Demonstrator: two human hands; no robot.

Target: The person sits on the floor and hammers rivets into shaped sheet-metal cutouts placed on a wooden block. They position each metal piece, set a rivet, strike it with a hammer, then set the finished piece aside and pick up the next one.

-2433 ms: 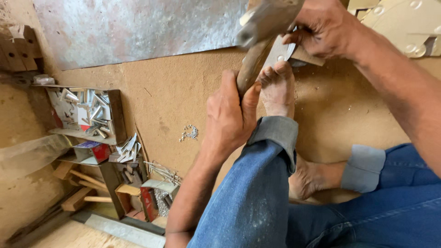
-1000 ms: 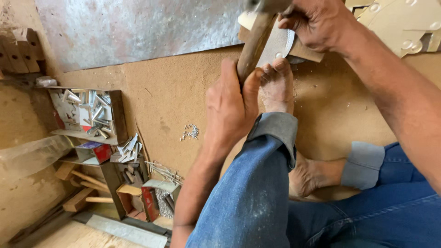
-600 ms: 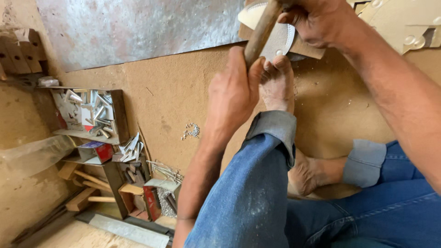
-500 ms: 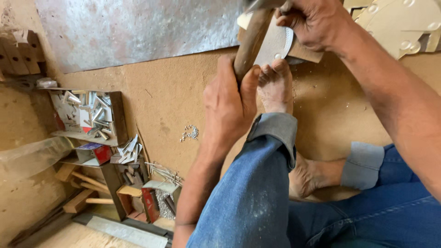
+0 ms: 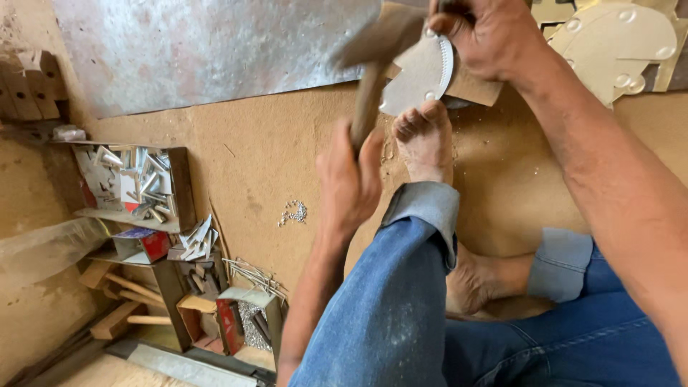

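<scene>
The left hand (image 5: pixel 351 179) has its fingers clamped round the wooden handle of a hammer (image 5: pixel 373 64), whose blurred head sits at 12 o'clock from the hand, over the work. The right hand (image 5: pixel 487 36) closes its fingers on something small, hidden in the grip, planted on a pale metal piece (image 5: pixel 423 72) with a toothed curved edge. That piece lies on the board floor (image 5: pixel 258 150), just at 12 o'clock of a bare foot (image 5: pixel 423 140) whose toes touch its near edge, seemingly to pin it against the blows. The other foot (image 5: pixel 480 283) is tucked under, at 5 o'clock of the first.

At 9 o'clock an open wooden box (image 5: pixel 132 186) holds loose bright metal bits. Below it, smaller boxes (image 5: pixel 215 301) hold more hardware and thin rods; exact contents are unclear. A little heap of rivets (image 5: pixel 292 212) lies loose on the floor between box and knee. A large metal sheet (image 5: pixel 208 50) spreads at 11 o'clock, cut brass-coloured shapes (image 5: pixel 616 43) at 1 o'clock.
</scene>
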